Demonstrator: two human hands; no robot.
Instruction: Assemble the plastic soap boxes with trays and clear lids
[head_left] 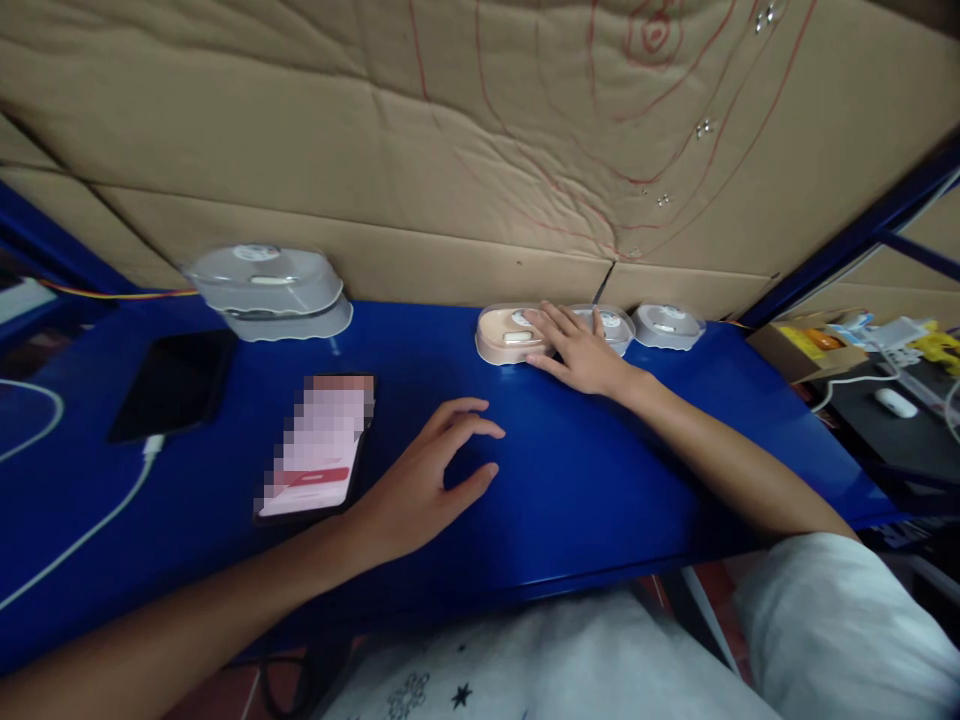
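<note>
My right hand [577, 352] reaches to the back of the blue tabletop, its fingers spread over a small pink oval box with a clear lid [496, 338]. Partly covered by that hand, a grey box of the same shape [616, 328] stands just to the right. Whether the fingers press on either box I cannot tell. My left hand [442, 465] hovers over or rests near the middle of the table, fingers apart and slightly curled, with nothing in it. Beside my left wrist lies a phone with a lit screen [322, 450].
Another grey lidded box [670, 328] sits farther right. Two grey boxes are stacked [274, 290] at back left. A dark phone [176, 380] is plugged into a white cable [112, 520]. Cardboard [337, 150] walls the back. At right are an open carton [806, 350] and a white mouse [896, 403].
</note>
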